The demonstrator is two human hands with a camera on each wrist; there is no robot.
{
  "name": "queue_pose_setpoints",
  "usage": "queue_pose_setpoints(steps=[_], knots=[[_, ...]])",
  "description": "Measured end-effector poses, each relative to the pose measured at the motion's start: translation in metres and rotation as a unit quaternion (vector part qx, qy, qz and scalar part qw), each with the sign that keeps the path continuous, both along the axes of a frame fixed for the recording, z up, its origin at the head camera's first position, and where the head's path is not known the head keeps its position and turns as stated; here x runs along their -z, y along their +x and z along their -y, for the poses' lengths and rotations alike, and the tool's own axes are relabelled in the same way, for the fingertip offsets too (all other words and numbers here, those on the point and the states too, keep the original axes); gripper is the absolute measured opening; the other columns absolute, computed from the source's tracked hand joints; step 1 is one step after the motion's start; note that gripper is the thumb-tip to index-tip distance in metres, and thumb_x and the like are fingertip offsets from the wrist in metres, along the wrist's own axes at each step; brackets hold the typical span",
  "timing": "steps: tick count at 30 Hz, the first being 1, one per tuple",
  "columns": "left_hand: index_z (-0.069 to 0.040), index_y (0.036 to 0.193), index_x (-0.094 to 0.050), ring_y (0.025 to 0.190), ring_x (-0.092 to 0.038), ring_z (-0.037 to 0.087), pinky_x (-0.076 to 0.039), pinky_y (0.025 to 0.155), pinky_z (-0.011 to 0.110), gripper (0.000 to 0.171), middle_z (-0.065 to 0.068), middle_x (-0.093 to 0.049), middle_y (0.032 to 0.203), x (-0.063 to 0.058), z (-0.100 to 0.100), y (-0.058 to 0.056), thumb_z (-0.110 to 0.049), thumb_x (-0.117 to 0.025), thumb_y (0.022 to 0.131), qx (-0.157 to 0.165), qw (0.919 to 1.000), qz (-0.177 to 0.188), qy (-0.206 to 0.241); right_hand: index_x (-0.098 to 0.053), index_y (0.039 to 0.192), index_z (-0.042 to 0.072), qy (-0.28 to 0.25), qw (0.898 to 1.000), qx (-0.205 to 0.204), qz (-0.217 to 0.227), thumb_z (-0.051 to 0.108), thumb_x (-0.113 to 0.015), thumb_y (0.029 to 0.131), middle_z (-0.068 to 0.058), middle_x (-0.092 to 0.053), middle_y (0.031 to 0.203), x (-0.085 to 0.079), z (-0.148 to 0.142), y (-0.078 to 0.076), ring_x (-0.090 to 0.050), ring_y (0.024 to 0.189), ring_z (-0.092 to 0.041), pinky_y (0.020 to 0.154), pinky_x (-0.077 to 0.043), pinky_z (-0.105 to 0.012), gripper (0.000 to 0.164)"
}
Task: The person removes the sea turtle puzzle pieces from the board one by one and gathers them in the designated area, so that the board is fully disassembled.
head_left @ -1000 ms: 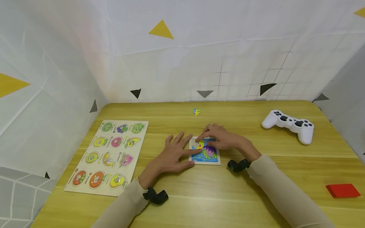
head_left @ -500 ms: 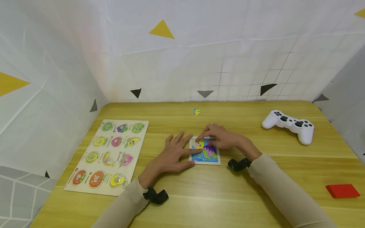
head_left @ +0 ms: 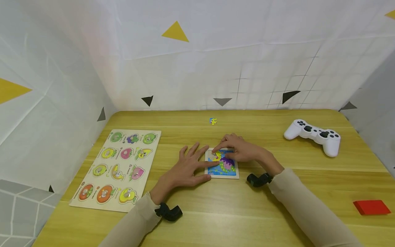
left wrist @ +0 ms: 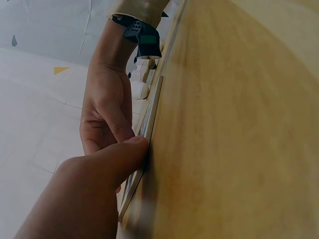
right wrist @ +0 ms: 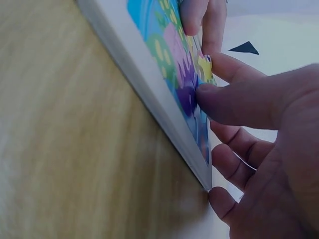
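A small framed jigsaw puzzle [head_left: 226,171] lies flat between my hands, its picture blue with purple and yellow parts. My left hand [head_left: 188,169] is spread out at its left side. The index finger reaches over the picture, and the thumb touches the near left frame edge, as the left wrist view shows. Over the puzzle's far side, my right hand [head_left: 239,149] has a yellow puzzle piece [head_left: 217,155] between index fingertip and thumb. Its other fingers lie along the far frame edge in the right wrist view. Bare tray shows at the upper left corner.
A loose yellow and blue puzzle piece [head_left: 213,121] lies near the table's back edge. At left is a fruit peg board [head_left: 103,180]. A white game controller [head_left: 313,133] sits back right, and a red block [head_left: 371,207] lies front right.
The yellow piece by the right fingertips shifts slightly, with more of its printed eye showing. Both hands stay nearly in place.
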State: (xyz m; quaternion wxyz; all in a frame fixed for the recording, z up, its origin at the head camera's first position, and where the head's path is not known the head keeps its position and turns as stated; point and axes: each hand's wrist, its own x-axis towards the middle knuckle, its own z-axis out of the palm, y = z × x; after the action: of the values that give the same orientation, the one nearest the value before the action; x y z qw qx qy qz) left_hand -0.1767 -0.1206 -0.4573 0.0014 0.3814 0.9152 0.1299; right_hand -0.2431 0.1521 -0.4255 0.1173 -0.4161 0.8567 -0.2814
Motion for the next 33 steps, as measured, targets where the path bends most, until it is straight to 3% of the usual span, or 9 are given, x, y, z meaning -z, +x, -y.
queue_pose_setpoints(steps=[16, 22, 26, 33], knots=[[-0.050, 0.148, -0.047, 0.157, -0.011, 0.045, -0.011, 0.116, 0.072, 0.051, 0.008, -0.023, 0.170, 0.0003, -0.0008, -0.0005, -0.062, -0.048, 0.099, -0.001, 1.0000, 0.004, -0.001, -0.071, 0.129, 0.018, -0.032, 0.999, -0.011, -0.008, 0.002, -0.066, 0.093, -0.004, -0.066, 0.111, 0.0035, -0.0010, -0.0003, -0.049, 0.095, -0.023, 0.083, -0.033, -0.037, 0.040], [-0.049, 0.147, -0.049, 0.157, -0.013, 0.045, -0.011, 0.115, 0.072, 0.050, 0.009, -0.023, 0.170, -0.0002, -0.0007, -0.0004, -0.062, -0.049, 0.099, 0.001, 1.0000, 0.002, 0.004, -0.065, 0.129, 0.011, -0.049, 0.997, 0.019, 0.059, 0.005, -0.066, 0.096, -0.008, -0.062, 0.116, 0.0082, -0.0034, -0.0026, -0.049, 0.106, -0.024, 0.094, -0.046, -0.043, 0.034], [-0.049, 0.146, -0.050, 0.156, -0.014, 0.046, -0.013, 0.114, 0.073, 0.049, 0.010, -0.025, 0.170, -0.0007, -0.0003, -0.0006, -0.062, -0.049, 0.099, 0.005, 0.9999, -0.002, 0.009, -0.065, 0.123, 0.008, -0.062, 0.992, 0.026, 0.111, 0.005, -0.067, 0.097, -0.012, -0.058, 0.120, 0.0077, -0.0039, -0.0037, -0.050, 0.109, -0.026, 0.099, -0.048, -0.046, 0.026], [-0.049, 0.146, -0.050, 0.156, -0.015, 0.046, -0.012, 0.114, 0.073, 0.049, 0.009, -0.025, 0.170, 0.0007, -0.0001, -0.0015, -0.063, -0.048, 0.099, 0.005, 0.9999, -0.002, 0.011, -0.068, 0.119, 0.013, -0.072, 0.989, 0.030, 0.128, 0.007, -0.067, 0.097, -0.010, -0.058, 0.121, 0.0075, -0.0036, -0.0048, -0.052, 0.110, -0.025, 0.100, -0.049, -0.044, 0.023]])
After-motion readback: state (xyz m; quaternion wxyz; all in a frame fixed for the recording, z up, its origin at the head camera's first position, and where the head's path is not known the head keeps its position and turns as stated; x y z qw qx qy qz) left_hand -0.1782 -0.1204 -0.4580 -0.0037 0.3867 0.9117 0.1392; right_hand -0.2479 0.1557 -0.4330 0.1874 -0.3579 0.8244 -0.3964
